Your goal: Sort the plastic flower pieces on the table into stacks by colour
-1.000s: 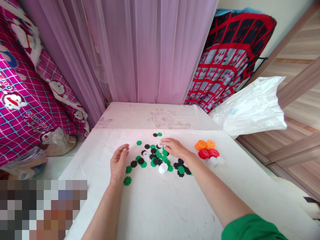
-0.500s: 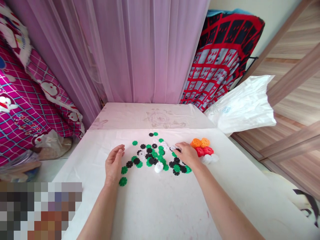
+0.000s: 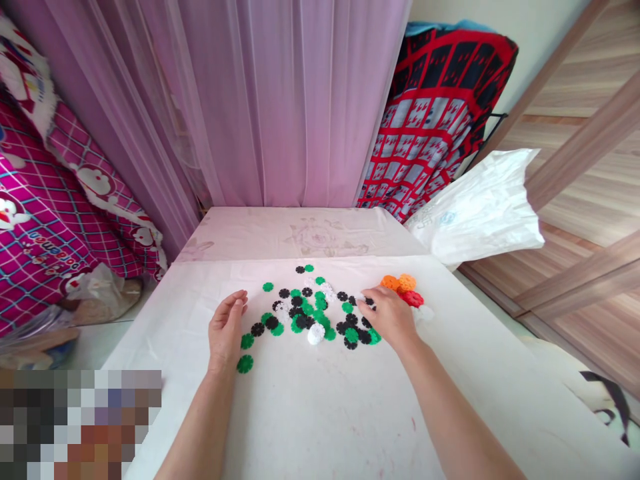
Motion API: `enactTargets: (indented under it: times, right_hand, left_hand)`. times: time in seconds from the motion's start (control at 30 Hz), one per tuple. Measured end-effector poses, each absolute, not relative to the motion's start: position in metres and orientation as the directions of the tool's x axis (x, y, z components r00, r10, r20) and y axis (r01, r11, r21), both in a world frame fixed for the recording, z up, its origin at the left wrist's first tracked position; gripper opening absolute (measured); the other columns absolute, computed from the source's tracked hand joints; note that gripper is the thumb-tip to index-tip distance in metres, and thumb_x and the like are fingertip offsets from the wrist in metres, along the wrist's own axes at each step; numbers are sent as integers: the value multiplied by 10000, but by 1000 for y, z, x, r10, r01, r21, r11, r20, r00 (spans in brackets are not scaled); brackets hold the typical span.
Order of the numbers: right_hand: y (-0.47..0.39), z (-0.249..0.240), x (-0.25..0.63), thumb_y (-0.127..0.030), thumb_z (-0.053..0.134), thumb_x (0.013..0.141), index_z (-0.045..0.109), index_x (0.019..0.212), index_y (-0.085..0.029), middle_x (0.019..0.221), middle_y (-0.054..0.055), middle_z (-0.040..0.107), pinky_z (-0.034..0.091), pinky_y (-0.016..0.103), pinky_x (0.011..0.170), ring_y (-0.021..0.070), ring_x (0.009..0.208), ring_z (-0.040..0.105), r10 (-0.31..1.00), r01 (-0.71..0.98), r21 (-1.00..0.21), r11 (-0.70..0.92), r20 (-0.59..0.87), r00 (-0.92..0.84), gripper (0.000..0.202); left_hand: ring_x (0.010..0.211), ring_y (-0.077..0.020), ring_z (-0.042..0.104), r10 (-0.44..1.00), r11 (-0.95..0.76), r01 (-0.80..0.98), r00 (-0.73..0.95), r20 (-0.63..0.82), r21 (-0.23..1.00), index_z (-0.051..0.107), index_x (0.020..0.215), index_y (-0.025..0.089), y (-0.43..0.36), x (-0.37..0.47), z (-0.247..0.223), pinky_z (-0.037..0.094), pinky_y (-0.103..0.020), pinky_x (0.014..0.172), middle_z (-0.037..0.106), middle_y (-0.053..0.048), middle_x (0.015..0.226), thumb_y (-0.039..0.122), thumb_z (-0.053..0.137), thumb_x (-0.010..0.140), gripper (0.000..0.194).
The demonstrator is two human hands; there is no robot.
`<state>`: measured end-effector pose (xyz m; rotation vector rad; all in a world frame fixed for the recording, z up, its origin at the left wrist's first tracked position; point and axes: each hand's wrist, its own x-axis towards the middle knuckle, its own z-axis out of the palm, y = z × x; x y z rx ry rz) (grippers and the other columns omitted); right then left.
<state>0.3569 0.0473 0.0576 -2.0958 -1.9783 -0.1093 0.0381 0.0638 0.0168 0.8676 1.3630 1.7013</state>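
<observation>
Many small notched plastic discs lie loose in the middle of the table. Among them are green discs (image 3: 245,364), black discs (image 3: 257,330) and white discs (image 3: 283,311). At the front of the pile sits a small white stack (image 3: 315,333). My right hand (image 3: 390,317) hovers over the pile's right side, its thumb and fingers pinching a white notched disc (image 3: 361,299), which they partly hide. To the left of the pile, my left hand (image 3: 227,331) rests on its edge, loosely curled with nothing visible in it.
Just beyond my right hand are orange discs (image 3: 407,282), red discs (image 3: 412,298) and whitish discs (image 3: 425,313), grouped together. A white plastic bag (image 3: 480,207) stands at the table's right edge. Purple curtains (image 3: 295,100) hang behind the white-covered table (image 3: 320,413).
My right hand has moved slightly right with the white disc between its fingertips, uncovering a black disc. My left hand stays in place. The view has shifted slightly.
</observation>
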Motion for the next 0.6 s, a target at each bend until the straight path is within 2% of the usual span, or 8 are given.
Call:
enactTargets:
  times: [0.23,0.6]
  right_hand:
    - [13,75,445,-475,502,871,736,985,-290,1022,22,694,446,296,687,213,941,623,937,971,-90,-221,258,237,319]
    - [4,64,467,-437,529,856,731,943,-288,971,14,689,442,294,685,203,922,613,949,990,-33,-139,280,142,266]
  left_hand:
    - [1020,-200,646,883,-127,-130,-467,52,983,701,939,208,65,38,16,486,-421,982,703,-67,1099,443,688,741,307]
    - [1021,-198,650,880,-131,-120,-470,60,984,702,933,209,65,37,17,491,-431,992,702,-62,1094,425,686,746,286]
